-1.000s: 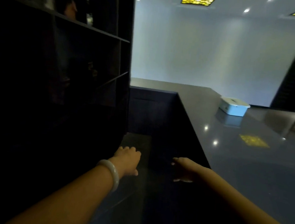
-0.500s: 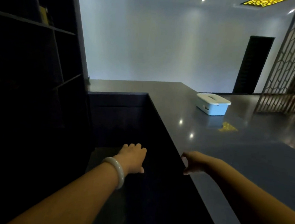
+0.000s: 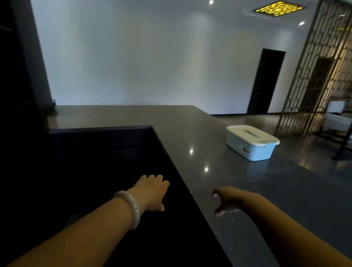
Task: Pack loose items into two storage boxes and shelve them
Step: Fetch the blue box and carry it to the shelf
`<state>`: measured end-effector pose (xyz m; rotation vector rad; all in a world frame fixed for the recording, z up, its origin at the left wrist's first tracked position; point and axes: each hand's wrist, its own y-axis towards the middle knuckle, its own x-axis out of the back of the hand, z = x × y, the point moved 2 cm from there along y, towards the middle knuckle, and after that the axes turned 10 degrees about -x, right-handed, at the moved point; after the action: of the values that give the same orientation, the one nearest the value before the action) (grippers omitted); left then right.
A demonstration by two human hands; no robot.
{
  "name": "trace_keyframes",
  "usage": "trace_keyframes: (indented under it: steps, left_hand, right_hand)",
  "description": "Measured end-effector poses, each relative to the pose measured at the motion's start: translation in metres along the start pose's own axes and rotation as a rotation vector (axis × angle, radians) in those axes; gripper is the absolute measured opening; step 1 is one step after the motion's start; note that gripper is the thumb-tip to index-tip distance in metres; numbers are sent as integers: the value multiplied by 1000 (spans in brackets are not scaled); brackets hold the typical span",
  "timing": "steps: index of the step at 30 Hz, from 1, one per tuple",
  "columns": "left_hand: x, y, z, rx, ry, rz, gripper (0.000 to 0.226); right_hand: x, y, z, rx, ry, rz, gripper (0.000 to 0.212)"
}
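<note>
Your storage box (image 3: 252,142) is sitting lidded on the counter (image 3: 192,134), well beyond your right hand (image 3: 226,199), which is hovering loosely curled over the counter's near edge. Your left hand (image 3: 152,192), fingers relaxed, is reaching out empty beside it.

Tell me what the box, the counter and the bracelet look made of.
Box: likely plastic, pale blue, smooth moulded walls and a white lid. Counter: polished grey stone or composite, mirroring ceiling lights. Bracelet: whitish, glossy, translucent, perhaps jade or glass.
</note>
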<state>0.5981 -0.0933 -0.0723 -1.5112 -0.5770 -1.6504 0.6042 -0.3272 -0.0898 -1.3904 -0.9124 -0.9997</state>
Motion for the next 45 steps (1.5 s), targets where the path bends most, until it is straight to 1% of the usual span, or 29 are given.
trace_keyframes:
  steps: [5,8,11,16,19,21,23,26,29,32,35,37,40,45]
  left_hand:
    - [12,105,84,-162,1,1,66]
    - [17,171,106,-252,38,-9,61]
    - [16,242,112,-336,83,-29,62]
    - [35,362,119,-427,148,-127,63]
    - [51,427,127,-478,139,-109,64]
    - [63,469,132,-508,133,-126,63]
    - [73,506,133,-538,115,-137,63]
    - [78,557,130,-588,87,-108,63]
    - [89,615,125,-623,31,-115,60]
    - [101,674,122,-619,-110,-142,60]
    - [109,732,119,-597,-259,-167,56]
    - [113,769,118,-575,-319,-184,53]
    - [110,820,114,-556,-391,-144,59]
    - [94,874,103,-528,-569,-42,73]
  right_hand:
    - [32,86,-3,-121,76,51,71]
    - [43,122,-21,-189,93,74,70]
    - [51,158,-51,-274,93,101,70]
    - [79,235,-114,-392,132,67,63]
    - [98,282,-144,-440,168,69,58]
    - [107,309,-163,-466,200,68,52]
    - [115,330,-182,-500,232,46,51]
    - [120,354,-210,-574,290,39,51]
    - [125,373,-240,-681,389,-3,50]
    - [127,386,-269,-839,512,-105,45]
    - [126,399,-292,-1072,686,-239,57]
    - [125,410,-304,-1174,755,-285,63]
    - [122,433,-319,-1239,843,-331,64]
    - [120,465,-333,-1304,946,-405,60]
